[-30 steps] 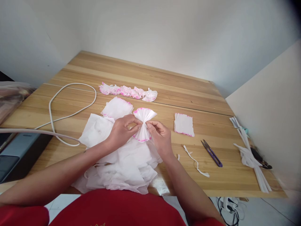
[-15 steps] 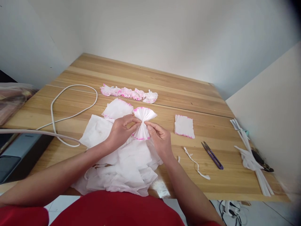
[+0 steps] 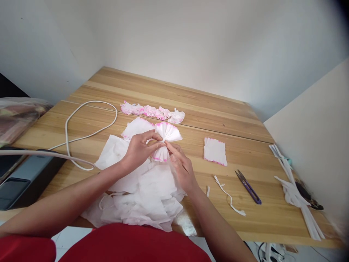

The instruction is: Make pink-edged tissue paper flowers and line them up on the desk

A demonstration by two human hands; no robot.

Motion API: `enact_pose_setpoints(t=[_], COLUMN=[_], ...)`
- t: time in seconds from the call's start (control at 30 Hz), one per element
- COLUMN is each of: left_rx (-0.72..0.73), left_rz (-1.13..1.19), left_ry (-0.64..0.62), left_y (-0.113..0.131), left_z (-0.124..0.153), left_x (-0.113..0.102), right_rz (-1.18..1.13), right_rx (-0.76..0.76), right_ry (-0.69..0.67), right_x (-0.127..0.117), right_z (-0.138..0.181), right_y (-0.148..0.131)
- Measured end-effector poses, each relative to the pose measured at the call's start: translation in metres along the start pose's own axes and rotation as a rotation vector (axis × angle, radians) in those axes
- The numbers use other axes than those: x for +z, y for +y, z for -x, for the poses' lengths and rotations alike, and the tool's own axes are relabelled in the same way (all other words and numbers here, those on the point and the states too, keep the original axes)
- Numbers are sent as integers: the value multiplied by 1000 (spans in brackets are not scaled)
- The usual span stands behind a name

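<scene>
A pleated white tissue bow [image 3: 169, 131] with pink edges fans out above and below its narrow middle. My left hand [image 3: 140, 148] pinches that middle from the left. From the right, the fingers of my right hand [image 3: 182, 163] press on the bow at the same spot; fine detail between the fingertips is hidden. Beneath both hands spreads a heap of loose white tissue sheets [image 3: 144, 196]. Just behind my left hand lies a pink-edged tissue piece [image 3: 136, 126]. A row of crumpled pink-and-white tissue flowers [image 3: 152, 111] rests farther back.
To the right are a stack of pink-edged tissue squares [image 3: 215, 151], purple thread snips [image 3: 248, 186] and a twisted white strip [image 3: 230, 198]. White strips [image 3: 297, 196] lie at the right edge. On the left are a looped white cable [image 3: 89, 136] and a dark box [image 3: 32, 178].
My right hand's fingers have shifted left and lower across the bow's middle. The bow has tilted slightly. The camera view has moved a little.
</scene>
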State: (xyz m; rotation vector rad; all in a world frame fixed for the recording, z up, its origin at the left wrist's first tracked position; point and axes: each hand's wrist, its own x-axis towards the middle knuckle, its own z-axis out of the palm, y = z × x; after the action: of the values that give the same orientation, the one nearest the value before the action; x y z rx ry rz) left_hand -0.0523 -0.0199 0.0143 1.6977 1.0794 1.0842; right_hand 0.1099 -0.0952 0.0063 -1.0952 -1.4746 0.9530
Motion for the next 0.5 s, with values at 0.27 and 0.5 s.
enact_pose_setpoints(t=[0.27,0.5], left_rx=[-3,63], left_rz=[16,-98], left_ry=[-70,-143], left_y=[8,13], left_z=[-2,-3], left_x=[-6,-12], right_rz=[-19,2], right_rx=[-10,-55], right_ry=[-52,-66], right_x=[-1,-3], right_z=[1,1], right_y=[0,0])
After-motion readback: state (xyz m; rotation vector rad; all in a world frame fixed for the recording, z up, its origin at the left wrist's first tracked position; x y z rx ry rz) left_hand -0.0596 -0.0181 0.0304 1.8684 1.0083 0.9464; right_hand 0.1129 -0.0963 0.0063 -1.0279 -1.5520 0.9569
